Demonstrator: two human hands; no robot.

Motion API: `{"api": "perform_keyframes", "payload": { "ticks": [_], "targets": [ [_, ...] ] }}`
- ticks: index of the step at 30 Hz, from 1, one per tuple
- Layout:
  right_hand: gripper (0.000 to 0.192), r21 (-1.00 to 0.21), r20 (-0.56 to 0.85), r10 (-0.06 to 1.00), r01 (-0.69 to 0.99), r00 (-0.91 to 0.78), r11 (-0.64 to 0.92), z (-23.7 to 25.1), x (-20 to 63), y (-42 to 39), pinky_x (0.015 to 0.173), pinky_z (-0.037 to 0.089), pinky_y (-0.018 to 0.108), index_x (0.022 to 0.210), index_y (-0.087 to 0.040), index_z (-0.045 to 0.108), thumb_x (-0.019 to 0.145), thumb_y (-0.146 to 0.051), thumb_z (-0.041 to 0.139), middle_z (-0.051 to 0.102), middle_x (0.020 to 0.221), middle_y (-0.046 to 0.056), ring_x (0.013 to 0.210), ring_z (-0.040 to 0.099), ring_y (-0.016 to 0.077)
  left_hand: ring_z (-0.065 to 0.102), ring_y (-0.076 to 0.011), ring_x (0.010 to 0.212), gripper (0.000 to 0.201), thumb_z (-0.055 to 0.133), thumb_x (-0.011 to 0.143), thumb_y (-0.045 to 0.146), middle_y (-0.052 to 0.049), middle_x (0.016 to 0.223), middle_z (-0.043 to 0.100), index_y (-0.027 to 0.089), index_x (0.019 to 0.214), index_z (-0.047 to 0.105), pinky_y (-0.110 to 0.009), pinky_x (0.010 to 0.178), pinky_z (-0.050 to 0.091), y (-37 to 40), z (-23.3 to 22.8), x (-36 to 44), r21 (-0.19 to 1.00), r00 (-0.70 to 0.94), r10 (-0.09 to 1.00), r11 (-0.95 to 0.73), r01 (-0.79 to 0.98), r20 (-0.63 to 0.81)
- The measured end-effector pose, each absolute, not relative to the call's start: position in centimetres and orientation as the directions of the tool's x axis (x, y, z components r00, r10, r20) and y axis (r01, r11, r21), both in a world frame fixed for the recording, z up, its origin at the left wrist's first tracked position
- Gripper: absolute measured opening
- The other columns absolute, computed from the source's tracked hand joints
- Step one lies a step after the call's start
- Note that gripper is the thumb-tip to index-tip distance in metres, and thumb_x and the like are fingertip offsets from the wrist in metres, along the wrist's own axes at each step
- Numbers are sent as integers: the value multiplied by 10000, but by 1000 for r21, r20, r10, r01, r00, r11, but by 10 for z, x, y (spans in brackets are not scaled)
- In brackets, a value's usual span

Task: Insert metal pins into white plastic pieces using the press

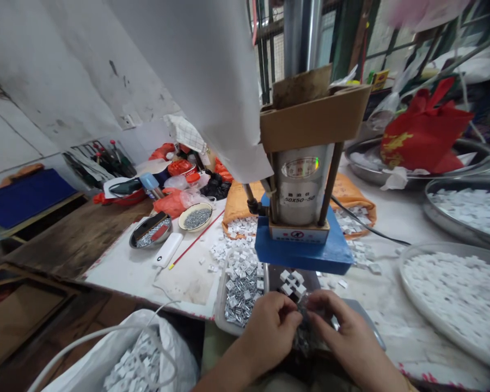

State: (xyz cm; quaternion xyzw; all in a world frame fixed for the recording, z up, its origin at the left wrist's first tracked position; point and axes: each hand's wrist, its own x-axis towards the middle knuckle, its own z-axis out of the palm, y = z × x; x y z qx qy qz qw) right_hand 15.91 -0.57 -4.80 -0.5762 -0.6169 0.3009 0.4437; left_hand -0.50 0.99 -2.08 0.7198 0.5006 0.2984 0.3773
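My left hand (269, 326) and my right hand (345, 335) meet at the table's near edge, fingers pinched together over a small pile of metal and white plastic parts (306, 332). What each fingertip grips is too small to make out clearly. Just beyond my fingers a few white square plastic pieces (293, 282) lie on a dark plate under a press machine (304, 185) with a blue base (302, 250). A tray of white pieces with metal inserts (240, 291) sits left of my hands.
Round metal trays of white pieces (453, 288) stand at right, a red bag (422, 133) behind them. An orange sack (237, 204), small bowls of screws (196, 218), a white power bank (168, 249) and clutter lie at left. A white bag of pieces (134, 362) stands below.
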Motion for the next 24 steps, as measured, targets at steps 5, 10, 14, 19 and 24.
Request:
{"api": "perform_keyframes", "payload": {
  "ticks": [5, 10, 14, 19, 24],
  "targets": [
    [208, -996, -30, 999, 86, 45, -34, -46, 156, -2, 635, 532, 291, 818, -222, 579, 654, -316, 668, 657, 722, 17, 694, 636, 194, 585, -170, 817, 149, 537, 776, 77, -42, 834, 639, 171, 840, 634, -255, 762, 414, 9, -15, -7, 809, 396, 896, -379, 450, 199],
    [346, -985, -160, 987, -69, -7, -160, -35, 153, -2, 666, 535, 325, 835, -213, 597, 592, -416, 739, 677, 718, 31, 714, 650, 211, 564, -163, 814, 174, 479, 810, 58, -38, 826, 619, 175, 819, 607, -255, 761, 401, 10, -16, -7, 787, 427, 880, -411, 461, 209],
    [343, -982, -169, 985, -88, 19, -167, -31, 153, -3, 664, 528, 312, 802, -209, 603, 589, -433, 753, 674, 716, 29, 705, 640, 201, 550, -153, 789, 148, 477, 820, 85, -25, 813, 611, 170, 815, 597, -242, 723, 398, 10, -18, -5, 842, 369, 916, -319, 435, 156],
    [261, -995, -62, 993, -83, 104, -53, -34, 152, -2, 624, 515, 273, 755, -216, 602, 607, -366, 756, 649, 706, 15, 683, 617, 182, 544, -144, 733, 136, 496, 813, 121, -8, 733, 598, 158, 741, 606, -233, 685, 399, 9, -18, -4, 893, 321, 947, -156, 423, 13],
    [247, -995, -62, 992, -80, 108, -54, -36, 152, -2, 625, 509, 264, 747, -218, 595, 598, -325, 760, 645, 698, 10, 681, 609, 176, 555, -150, 767, 158, 521, 757, 93, -15, 793, 620, 162, 826, 644, -244, 714, 409, 9, -19, -9, 919, 312, 949, -152, 365, 33]
  ]
}}
